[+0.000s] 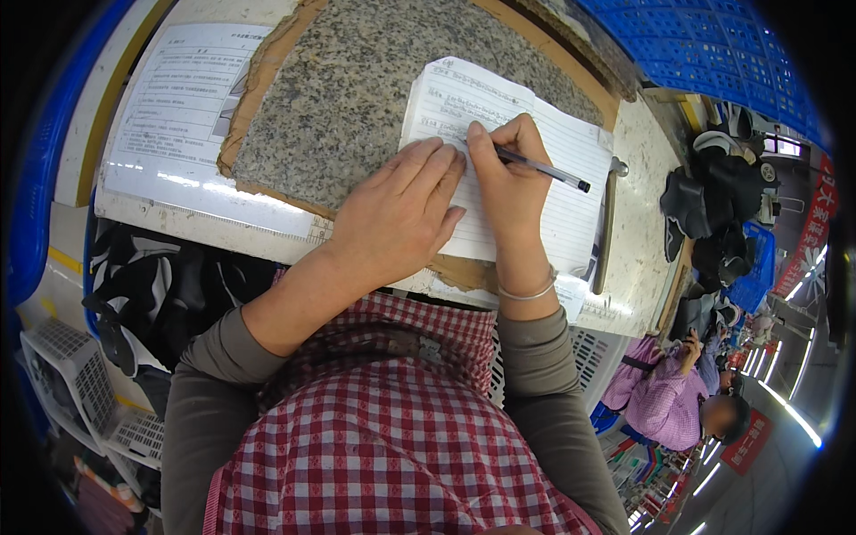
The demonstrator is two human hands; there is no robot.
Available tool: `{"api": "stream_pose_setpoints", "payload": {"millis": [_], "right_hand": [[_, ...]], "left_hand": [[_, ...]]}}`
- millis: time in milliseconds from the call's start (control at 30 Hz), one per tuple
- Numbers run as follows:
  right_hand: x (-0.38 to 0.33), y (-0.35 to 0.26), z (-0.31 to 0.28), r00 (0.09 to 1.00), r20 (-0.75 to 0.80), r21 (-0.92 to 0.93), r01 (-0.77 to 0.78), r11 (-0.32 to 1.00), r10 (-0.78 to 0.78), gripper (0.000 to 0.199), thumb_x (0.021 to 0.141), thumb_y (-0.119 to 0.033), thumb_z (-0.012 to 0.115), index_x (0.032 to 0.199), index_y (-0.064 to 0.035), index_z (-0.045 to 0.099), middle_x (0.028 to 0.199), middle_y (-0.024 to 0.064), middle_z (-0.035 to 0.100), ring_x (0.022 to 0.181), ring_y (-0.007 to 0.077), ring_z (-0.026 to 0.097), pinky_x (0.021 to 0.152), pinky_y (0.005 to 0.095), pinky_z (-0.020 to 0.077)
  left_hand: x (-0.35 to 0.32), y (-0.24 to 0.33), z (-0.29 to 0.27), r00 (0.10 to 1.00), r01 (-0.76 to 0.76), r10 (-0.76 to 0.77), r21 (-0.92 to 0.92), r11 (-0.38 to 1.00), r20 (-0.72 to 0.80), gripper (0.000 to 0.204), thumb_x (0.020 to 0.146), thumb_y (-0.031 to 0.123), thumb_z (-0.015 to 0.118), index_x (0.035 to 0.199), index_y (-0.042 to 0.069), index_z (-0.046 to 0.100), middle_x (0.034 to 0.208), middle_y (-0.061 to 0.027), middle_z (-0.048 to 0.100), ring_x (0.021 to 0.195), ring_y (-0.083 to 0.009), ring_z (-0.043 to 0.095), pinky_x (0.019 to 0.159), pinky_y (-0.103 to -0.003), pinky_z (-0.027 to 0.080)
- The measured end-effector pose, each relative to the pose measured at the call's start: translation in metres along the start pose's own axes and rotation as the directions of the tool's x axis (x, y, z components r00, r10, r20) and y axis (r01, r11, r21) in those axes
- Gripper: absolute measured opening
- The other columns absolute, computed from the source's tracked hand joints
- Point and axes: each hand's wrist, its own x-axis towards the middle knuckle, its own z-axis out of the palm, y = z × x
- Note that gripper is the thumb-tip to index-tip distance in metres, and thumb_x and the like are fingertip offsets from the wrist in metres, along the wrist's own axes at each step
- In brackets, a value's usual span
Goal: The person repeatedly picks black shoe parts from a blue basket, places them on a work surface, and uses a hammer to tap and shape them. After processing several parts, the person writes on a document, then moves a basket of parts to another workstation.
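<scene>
An open lined notebook (562, 152) lies on a speckled grey stone slab (330, 98), its left page partly filled with handwriting. My right hand (513, 183) is closed round a black-and-clear pen (557, 171), with the tip low over the left page; the tip itself is partly hidden by my fingers. My left hand (401, 209) rests flat, palm down, across the page's left edge and the slab, fingers stretched out and holding nothing. A bracelet (528, 291) circles my right wrist.
A printed sheet (174, 116) lies at the table's left. A hammer (610, 214) rests right of the notebook. Black shoe parts (178, 285) fill a bin below the left front edge; more dark shoes (713, 192) stand at right. A blue crate (713, 45) stands behind. A person (669, 401) sits at right.
</scene>
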Motion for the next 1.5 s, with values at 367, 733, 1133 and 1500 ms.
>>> {"api": "stream_pose_setpoints", "payload": {"millis": [367, 733, 1133, 1500], "right_hand": [[0.000, 0.000, -0.001, 1.000, 0.001, 0.002, 0.003, 1.000, -0.003, 0.032, 0.093, -0.003, 0.073, 0.076, -0.0053, 0.047, 0.066, -0.0031, 0.051, 0.063, 0.0024, 0.042, 0.054, 0.0217, 0.0365], [0.000, -0.002, -0.001, 1.000, -0.007, -0.007, 0.012, 1.000, -0.012, 0.031, 0.094, -0.002, 0.072, 0.077, -0.0047, 0.046, 0.066, -0.0021, 0.052, 0.063, 0.0027, 0.044, 0.054, 0.0221, 0.0383], [-0.003, -0.010, -0.014, 0.987, -0.128, 0.144, -0.074, 0.987, 0.093, 0.013, 0.098, -0.009, 0.070, 0.094, -0.0020, 0.059, 0.072, 0.0000, 0.058, 0.066, 0.0053, 0.051, 0.058, 0.0218, 0.0420], [-0.121, -0.021, -0.073, 0.994, 0.076, -0.497, 0.109, 0.861, -0.082, 0.066, 0.076, -0.042, 0.086, 0.126, -0.0072, 0.063, 0.136, 0.0132, 0.067, 0.126, 0.0341, 0.059, 0.104, 0.0427, 0.0467]], "left_hand": [[0.000, 0.000, -0.001, 1.000, 0.003, -0.003, -0.001, 1.000, -0.001, 0.051, 0.092, 0.028, 0.069, 0.128, -0.008, 0.063, 0.130, -0.0170, 0.060, 0.128, -0.0311, 0.054, 0.110, -0.040, 0.047], [0.000, 0.001, 0.000, 1.000, 0.000, 0.000, 0.014, 1.000, 0.000, 0.051, 0.092, 0.029, 0.069, 0.128, -0.008, 0.063, 0.130, -0.0169, 0.060, 0.129, -0.0310, 0.054, 0.110, -0.040, 0.047], [0.000, 0.001, -0.001, 1.000, -0.002, 0.002, 0.010, 1.000, 0.000, 0.052, 0.090, 0.027, 0.071, 0.131, -0.005, 0.062, 0.132, -0.0153, 0.060, 0.129, -0.0300, 0.055, 0.108, -0.040, 0.049], [-0.029, 0.002, -0.023, 0.993, -0.013, 0.027, -0.117, 0.993, 0.118, 0.071, 0.088, 0.040, 0.075, 0.146, 0.006, 0.054, 0.142, -0.0155, 0.056, 0.134, -0.0351, 0.052, 0.114, -0.052, 0.041]]}}
